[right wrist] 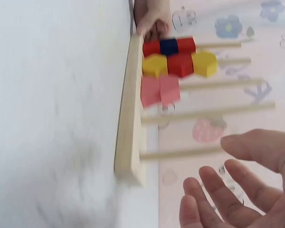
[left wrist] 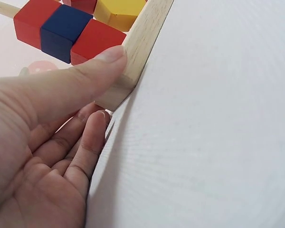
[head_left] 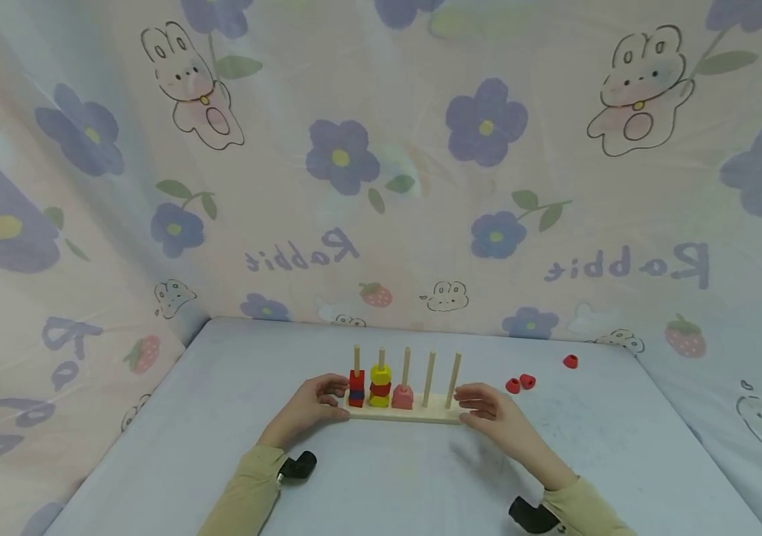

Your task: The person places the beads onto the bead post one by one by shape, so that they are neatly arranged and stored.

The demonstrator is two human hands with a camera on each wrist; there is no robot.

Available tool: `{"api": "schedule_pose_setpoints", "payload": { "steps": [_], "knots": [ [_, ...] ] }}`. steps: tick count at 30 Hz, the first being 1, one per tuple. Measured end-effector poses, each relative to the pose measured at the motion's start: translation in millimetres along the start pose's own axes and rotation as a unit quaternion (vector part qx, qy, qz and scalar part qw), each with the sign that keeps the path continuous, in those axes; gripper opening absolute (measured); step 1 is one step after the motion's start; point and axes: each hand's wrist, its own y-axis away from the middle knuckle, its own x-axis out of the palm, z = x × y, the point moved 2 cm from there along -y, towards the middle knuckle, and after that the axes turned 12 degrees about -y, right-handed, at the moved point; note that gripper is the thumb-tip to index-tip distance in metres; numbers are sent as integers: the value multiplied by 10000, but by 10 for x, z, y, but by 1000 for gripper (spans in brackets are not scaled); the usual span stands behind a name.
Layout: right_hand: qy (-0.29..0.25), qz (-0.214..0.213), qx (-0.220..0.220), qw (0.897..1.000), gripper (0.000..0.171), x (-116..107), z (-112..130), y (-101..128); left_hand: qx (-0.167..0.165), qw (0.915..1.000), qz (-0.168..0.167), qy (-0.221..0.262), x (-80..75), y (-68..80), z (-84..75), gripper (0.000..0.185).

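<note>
The left hand (head_left: 310, 406) pinches the left end of the base (head_left: 402, 414), thumb on top, fingers beneath. The right hand (head_left: 488, 408) hangs loosely open just off the right end, seemingly not touching, though that wrist view is blurred. To shift the base well, grip both ends evenly and keep the pegs (head_left: 429, 378) upright. Three red beads (head_left: 520, 383) lie right; the table (head_left: 381, 476) has bare room in front.
</note>
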Motion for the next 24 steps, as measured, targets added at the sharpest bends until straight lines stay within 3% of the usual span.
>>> {"api": "schedule_pose_setpoints", "payload": {
  "steps": [5,12,18,24],
  "knots": [
    [554,-446,-31,9975,39,-365,-24,55,-19,10000,-18,-34,-11,1,6,57],
    [1442,-1180,-31,9825,38,-805,-173,66,-61,10000,10,20,-16,41,-108,55],
    [1770,-1462,206,9731,40,-952,-353,21,-71,10000,-8,22,3,23,-55,56],
    [2051,-1514,128,9669,44,-987,-471,-60,-10,10000,-7,-13,-7,20,-59,56]
  ]
}}
